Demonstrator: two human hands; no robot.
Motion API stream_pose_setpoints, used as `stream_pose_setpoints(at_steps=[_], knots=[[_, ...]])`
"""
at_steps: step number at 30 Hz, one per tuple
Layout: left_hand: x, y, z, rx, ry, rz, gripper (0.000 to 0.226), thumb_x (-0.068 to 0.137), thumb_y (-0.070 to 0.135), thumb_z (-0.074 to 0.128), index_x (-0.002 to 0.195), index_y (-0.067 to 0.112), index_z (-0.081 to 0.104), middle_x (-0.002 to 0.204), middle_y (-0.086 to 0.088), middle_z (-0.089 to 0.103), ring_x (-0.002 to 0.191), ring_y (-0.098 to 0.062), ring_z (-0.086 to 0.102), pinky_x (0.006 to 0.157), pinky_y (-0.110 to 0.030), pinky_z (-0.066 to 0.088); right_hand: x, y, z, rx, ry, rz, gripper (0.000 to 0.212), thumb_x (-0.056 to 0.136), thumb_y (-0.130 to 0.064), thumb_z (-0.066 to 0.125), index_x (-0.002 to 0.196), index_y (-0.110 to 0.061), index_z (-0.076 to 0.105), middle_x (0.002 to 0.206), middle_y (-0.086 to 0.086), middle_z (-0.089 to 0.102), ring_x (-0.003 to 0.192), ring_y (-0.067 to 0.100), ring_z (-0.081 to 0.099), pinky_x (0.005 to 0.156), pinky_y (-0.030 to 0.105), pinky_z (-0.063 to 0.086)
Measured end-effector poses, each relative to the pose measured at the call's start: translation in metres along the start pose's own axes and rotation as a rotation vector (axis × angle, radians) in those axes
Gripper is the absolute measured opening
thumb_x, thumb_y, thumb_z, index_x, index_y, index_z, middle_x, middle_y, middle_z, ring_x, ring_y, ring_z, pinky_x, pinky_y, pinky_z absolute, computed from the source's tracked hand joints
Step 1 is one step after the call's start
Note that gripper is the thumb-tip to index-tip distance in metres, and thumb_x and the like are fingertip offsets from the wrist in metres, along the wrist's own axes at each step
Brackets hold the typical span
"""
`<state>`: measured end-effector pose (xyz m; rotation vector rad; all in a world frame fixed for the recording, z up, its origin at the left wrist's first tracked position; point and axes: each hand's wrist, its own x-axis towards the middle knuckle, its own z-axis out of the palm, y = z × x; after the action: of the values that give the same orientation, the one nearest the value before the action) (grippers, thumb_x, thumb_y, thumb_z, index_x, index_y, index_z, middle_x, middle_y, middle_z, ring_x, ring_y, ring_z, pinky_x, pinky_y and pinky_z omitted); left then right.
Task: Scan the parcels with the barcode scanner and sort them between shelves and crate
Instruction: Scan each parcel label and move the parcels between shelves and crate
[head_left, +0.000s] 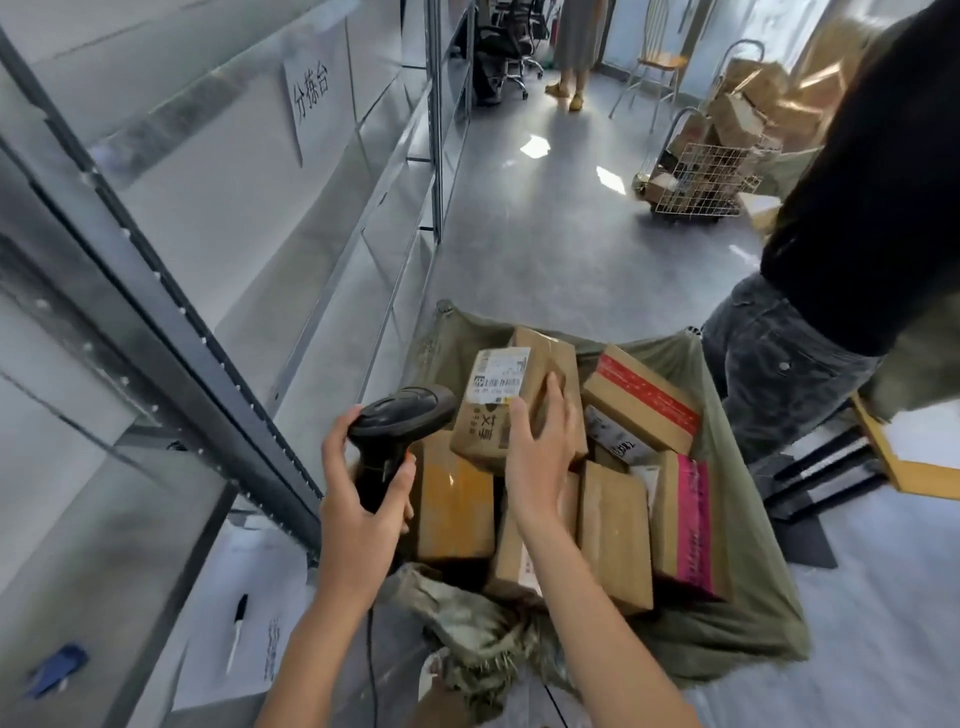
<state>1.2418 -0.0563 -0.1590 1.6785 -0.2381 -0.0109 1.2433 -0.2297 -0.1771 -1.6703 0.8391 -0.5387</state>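
My left hand (358, 493) grips the handle of a black barcode scanner (402, 418), its head aimed right at the white label on a brown cardboard parcel (491, 410). My right hand (540, 441) holds that parcel from its near right side, tilted above the other boxes. Below it, several more cardboard parcels (613, 530) fill an olive-green cloth bin (748, 587); one has red tape (644, 400), another pink tape (685, 519).
Grey metal shelving (171, 312) runs along the left, with a paper sign (311, 93) and a marker (236, 631) on a sheet. A person in a black top (852, 218) stands at the right. A wire cart of boxes (701, 176) stands farther back.
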Motion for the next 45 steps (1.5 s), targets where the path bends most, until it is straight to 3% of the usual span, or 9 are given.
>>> stream_pose_setpoints(at_steps=[4,8,16,22,29,33,37,40,45], knots=[[0.035,-0.013,-0.008,-0.001,-0.001,-0.063,0.064,0.096,0.011,0.064,0.138,0.048,0.033,0.085,-0.009,0.065,0.056,-0.022,0.060,0.056,-0.038,0.054,0.061,-0.015,0.063,-0.311,-0.008,0.028,0.061,0.102,-0.051,0.042,0.157,-0.038,0.019,0.167,0.003,0.008,0.150,0.036,0.013,0.119,0.053,0.017],[0.057,-0.025,-0.012,0.006,-0.016,-0.106,0.065,0.096,0.009,0.064,0.135,0.052,0.033,0.088,-0.011,0.065,0.055,-0.022,0.061,0.056,-0.034,0.056,0.085,0.001,0.096,-0.593,-0.166,0.108,0.074,0.100,-0.064,0.030,0.160,-0.031,0.003,0.167,0.009,-0.012,0.152,0.041,-0.008,0.119,0.060,0.002],[0.075,-0.031,-0.012,0.044,-0.026,-0.138,0.069,0.095,0.009,0.064,0.130,0.060,0.034,0.086,-0.006,0.067,0.056,-0.022,0.061,0.056,-0.033,0.056,0.085,0.001,0.082,-0.652,-0.203,0.006,0.069,0.103,-0.057,0.033,0.160,-0.032,0.003,0.167,0.006,-0.013,0.152,0.035,-0.014,0.122,0.058,0.000],[0.050,-0.019,-0.020,0.061,0.055,-0.154,0.066,0.095,0.011,0.065,0.132,0.057,0.036,0.079,-0.006,0.065,0.057,-0.021,0.061,0.058,-0.035,0.055,0.061,0.001,0.070,-0.646,-0.272,-0.232,0.068,0.103,-0.052,0.037,0.160,-0.028,0.006,0.168,0.006,-0.001,0.154,0.029,-0.004,0.124,0.048,0.006],[-0.048,-0.012,-0.022,0.167,0.333,-0.229,0.072,0.094,0.013,0.067,0.123,0.070,0.035,0.090,-0.014,0.067,0.055,-0.016,0.061,0.059,-0.039,0.052,0.007,0.009,0.036,-0.671,-0.516,-0.523,0.064,0.104,-0.050,0.036,0.160,-0.026,0.016,0.168,0.005,0.002,0.155,0.028,-0.003,0.126,0.046,0.007],[-0.140,-0.015,-0.011,0.135,0.563,-0.303,0.065,0.092,0.013,0.070,0.124,0.061,0.039,0.087,-0.020,0.068,0.050,-0.020,0.059,0.058,-0.038,0.053,-0.047,0.028,0.006,-0.658,-0.608,-0.902,0.059,0.100,-0.047,0.037,0.152,-0.020,0.037,0.157,0.013,0.038,0.145,0.033,0.035,0.118,0.048,0.027],[-0.241,-0.013,0.007,0.131,0.817,-0.384,0.075,0.092,0.011,0.070,0.109,0.076,0.038,0.071,-0.016,0.066,0.051,-0.026,0.056,0.052,-0.031,0.049,-0.103,0.046,-0.028,-0.585,-0.772,-1.220,0.056,0.099,-0.046,0.039,0.146,-0.017,0.046,0.149,0.014,0.049,0.139,0.032,0.046,0.113,0.047,0.036],[-0.305,0.010,0.006,0.185,0.977,-0.399,0.073,0.094,0.014,0.069,0.110,0.077,0.036,0.070,-0.016,0.066,0.053,-0.027,0.057,0.059,-0.041,0.052,-0.145,0.035,-0.042,-0.484,-0.911,-1.343,0.055,0.100,-0.043,0.039,0.147,-0.015,0.045,0.151,0.014,0.047,0.141,0.032,0.043,0.114,0.048,0.039],[-0.381,0.060,-0.008,0.289,1.138,-0.279,0.067,0.096,0.011,0.065,0.121,0.065,0.036,0.080,-0.013,0.065,0.052,-0.014,0.057,0.054,-0.035,0.052,-0.230,0.023,-0.055,-0.313,-1.114,-1.446,0.054,0.095,-0.035,0.053,0.144,-0.011,0.050,0.148,0.016,0.050,0.137,0.035,0.048,0.111,0.049,0.039]])
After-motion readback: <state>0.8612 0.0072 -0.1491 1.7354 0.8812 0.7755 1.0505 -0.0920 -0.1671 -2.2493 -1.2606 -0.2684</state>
